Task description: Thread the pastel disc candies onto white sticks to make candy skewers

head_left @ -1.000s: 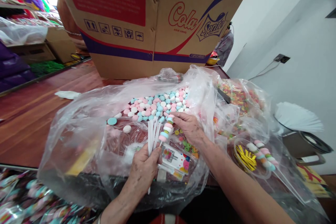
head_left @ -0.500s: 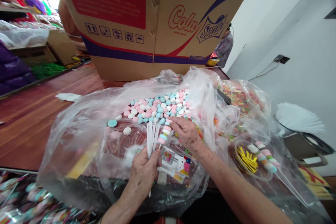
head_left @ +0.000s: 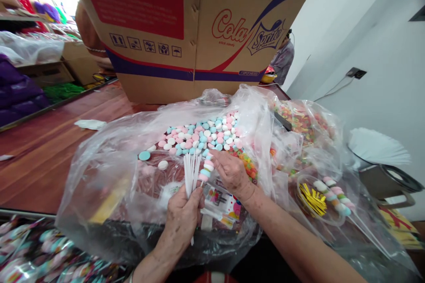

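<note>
Presently, the left hand (head_left: 184, 212) is closed around a fanned bundle of white sticks (head_left: 191, 172) and the lower end of a candy skewer (head_left: 206, 169), above the middle of the table's near edge. The skewer tilts slightly right and carries pink, white, blue and green pieces. The right hand (head_left: 234, 176) has its fingertips pinched at the skewer's uppermost piece, its other fingers curled.

Loose candy discs (head_left: 199, 135), pink, white and blue, lie beyond both hands on clear plastic sheeting (head_left: 102, 159), which covers the central part of the table (head_left: 59, 154). Small ring candies (head_left: 247, 163) lie just beyond the right hand; a printed card (head_left: 221, 201) lies beneath the hands, towards the near edge. Nearer the right edge, a clear tub (head_left: 338, 222) holds yellow strips (head_left: 312, 199), with loaded sticks (head_left: 335, 196) resting across its side. Towards the far edge stands a large cardboard box (head_left: 159, 88), marked "Cola" and "Sprite".
</note>
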Demonstrator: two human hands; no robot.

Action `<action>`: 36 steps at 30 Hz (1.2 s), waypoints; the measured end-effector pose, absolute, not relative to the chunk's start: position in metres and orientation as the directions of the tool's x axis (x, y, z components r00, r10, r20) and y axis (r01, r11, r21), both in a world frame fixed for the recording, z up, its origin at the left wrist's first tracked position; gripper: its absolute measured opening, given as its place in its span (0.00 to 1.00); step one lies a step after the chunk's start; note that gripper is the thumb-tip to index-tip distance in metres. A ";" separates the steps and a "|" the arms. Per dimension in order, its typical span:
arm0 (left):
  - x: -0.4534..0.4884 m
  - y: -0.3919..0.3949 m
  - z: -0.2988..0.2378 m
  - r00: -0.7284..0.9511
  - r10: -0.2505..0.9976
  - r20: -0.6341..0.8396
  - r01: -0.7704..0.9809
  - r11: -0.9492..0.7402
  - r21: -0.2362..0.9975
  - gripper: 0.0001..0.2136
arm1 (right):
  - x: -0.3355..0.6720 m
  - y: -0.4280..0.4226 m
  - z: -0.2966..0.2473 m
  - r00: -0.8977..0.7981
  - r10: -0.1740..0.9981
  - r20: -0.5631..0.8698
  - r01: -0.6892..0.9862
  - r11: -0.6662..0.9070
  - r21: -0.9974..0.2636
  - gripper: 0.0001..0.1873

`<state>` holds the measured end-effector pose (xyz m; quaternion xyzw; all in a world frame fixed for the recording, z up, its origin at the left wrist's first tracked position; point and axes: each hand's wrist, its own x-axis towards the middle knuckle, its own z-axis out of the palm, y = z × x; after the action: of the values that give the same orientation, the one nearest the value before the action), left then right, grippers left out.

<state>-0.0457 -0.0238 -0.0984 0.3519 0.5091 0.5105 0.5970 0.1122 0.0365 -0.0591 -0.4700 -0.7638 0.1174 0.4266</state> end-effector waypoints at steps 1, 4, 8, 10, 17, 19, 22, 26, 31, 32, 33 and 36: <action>-0.046 -0.024 -0.098 -0.031 0.966 -0.256 -0.267 0.238 0.934 0.16 | 0.113 0.036 -0.062 -0.183 0.823 0.538 0.623 0.520 -0.584 0.22; -0.046 -0.025 -0.094 -0.040 0.961 -0.274 -0.282 0.252 0.926 0.18 | 0.115 0.034 -0.068 -0.163 0.833 0.529 0.629 0.501 -0.595 0.22; -0.046 -0.025 -0.094 -0.040 0.959 -0.282 -0.300 0.258 0.919 0.17 | 0.116 0.032 -0.070 -0.176 0.837 0.518 0.598 0.508 -0.620 0.21; -0.046 -0.025 -0.093 -0.028 0.959 -0.282 -0.298 0.261 0.918 0.16 | 0.115 0.032 -0.068 -0.179 0.843 0.508 0.584 0.506 -0.635 0.21; -0.043 -0.024 -0.078 -0.070 0.952 -0.299 -0.235 0.276 0.932 0.16 | 0.102 0.021 -0.049 -0.043 0.940 0.338 0.407 0.325 -0.854 0.29; -0.043 -0.024 -0.075 -0.056 0.961 -0.269 -0.212 0.252 0.944 0.17 | 0.095 0.018 -0.047 0.068 0.976 0.206 0.176 0.192 -0.965 0.37; -0.044 -0.024 -0.075 -0.018 0.972 -0.232 -0.189 0.225 0.956 0.17 | 0.086 0.017 -0.051 0.099 0.995 -0.020 -0.189 -0.001 -0.982 0.48; -0.046 -0.025 -0.078 -0.004 0.975 -0.223 -0.217 0.217 0.952 0.16 | 0.079 0.018 -0.056 0.031 0.991 -0.130 -0.346 -0.111 -0.931 0.44; -0.045 -0.024 -0.079 -0.035 0.972 -0.232 -0.239 0.217 0.946 0.15 | 0.074 0.014 -0.055 -0.004 0.995 -0.104 -0.417 -0.096 -0.904 0.36; -0.046 -0.024 -0.079 -0.028 0.973 -0.231 -0.233 0.218 0.948 0.16 | 0.073 0.014 -0.054 -0.015 0.995 -0.103 -0.429 -0.100 -0.898 0.36; -0.046 -0.024 -0.079 -0.016 0.974 -0.224 -0.219 0.215 0.952 0.16 | 0.073 0.013 -0.054 -0.023 0.994 -0.105 -0.435 -0.105 -0.895 0.36; -0.050 -0.024 -0.080 0.036 0.982 -0.187 -0.104 0.189 0.976 0.18 | 0.074 0.011 -0.053 0.007 0.995 -0.102 -0.429 -0.089 -0.899 0.37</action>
<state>-0.0504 -0.0237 -0.0801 0.4295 0.5110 0.4700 0.5776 0.0743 0.0108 -0.0531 -0.4092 -0.3457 0.6141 0.5795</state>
